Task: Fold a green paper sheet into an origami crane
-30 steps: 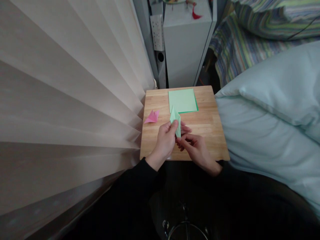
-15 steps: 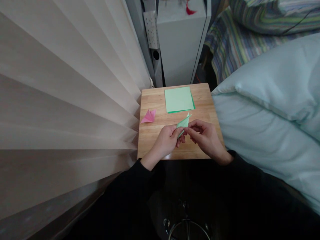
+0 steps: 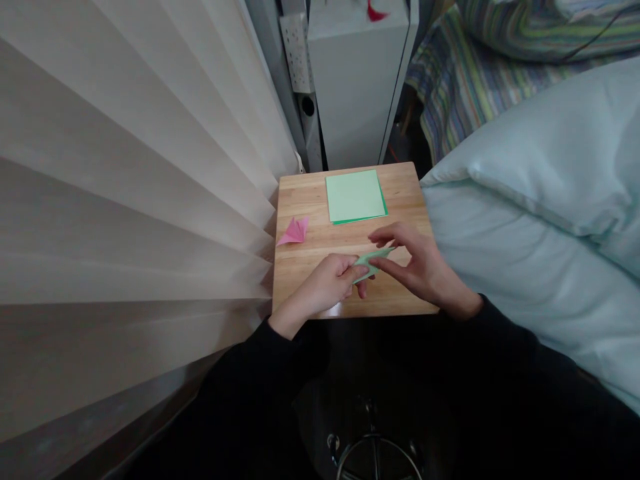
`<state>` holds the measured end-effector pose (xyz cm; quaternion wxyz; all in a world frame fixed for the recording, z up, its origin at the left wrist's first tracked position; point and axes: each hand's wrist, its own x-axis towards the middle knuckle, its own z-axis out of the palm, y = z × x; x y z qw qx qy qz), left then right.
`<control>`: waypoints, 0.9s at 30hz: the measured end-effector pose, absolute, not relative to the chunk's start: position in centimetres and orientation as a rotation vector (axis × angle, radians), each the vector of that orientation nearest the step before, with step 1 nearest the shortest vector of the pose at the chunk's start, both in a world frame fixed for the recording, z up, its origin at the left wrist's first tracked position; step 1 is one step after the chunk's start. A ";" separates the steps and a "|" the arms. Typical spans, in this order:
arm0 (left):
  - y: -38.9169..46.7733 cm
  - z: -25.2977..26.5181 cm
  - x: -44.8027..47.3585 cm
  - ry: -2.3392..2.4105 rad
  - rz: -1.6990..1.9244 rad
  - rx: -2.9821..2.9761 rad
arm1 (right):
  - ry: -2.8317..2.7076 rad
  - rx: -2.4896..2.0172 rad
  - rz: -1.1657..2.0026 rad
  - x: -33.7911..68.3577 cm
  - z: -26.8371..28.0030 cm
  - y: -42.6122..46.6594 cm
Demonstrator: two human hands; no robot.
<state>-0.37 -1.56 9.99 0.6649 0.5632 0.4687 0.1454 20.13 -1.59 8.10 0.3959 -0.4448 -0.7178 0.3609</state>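
Head view: holds folded green paper (image 3: 376, 253) above wooden table (image 3: 403, 193).
Pinches it in left hand (image 3: 333, 283), spreads right hand (image 3: 423, 263) wide with thumb against it; has pink folded paper (image 3: 295, 231) near pleated curtain (image 3: 200, 200), green sheets (image 3: 355, 193) beyond, pale bedding (image 3: 505, 233) at right.

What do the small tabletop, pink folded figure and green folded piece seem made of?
Tabletop: probably wood with a smooth, slight sheen; grain and joined strips show.
Pink folded figure: likely matte paper, given its thin, pointed flaps.
Green folded piece: seemingly matte paper too, thin-edged and narrow-tipped.
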 end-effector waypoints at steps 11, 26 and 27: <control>-2.0 10.4 -0.5 0.947 0.277 1.383 | -1.888 -1.148 1.287 20.5 9.8 -1.9; -2.2 9.8 -1.1 0.882 0.139 1.418 | -1.995 -1.058 1.224 20.2 9.0 -2.1; -2.3 9.8 -1.0 0.889 0.132 1.414 | -2.006 -1.065 1.212 20.1 8.9 -2.1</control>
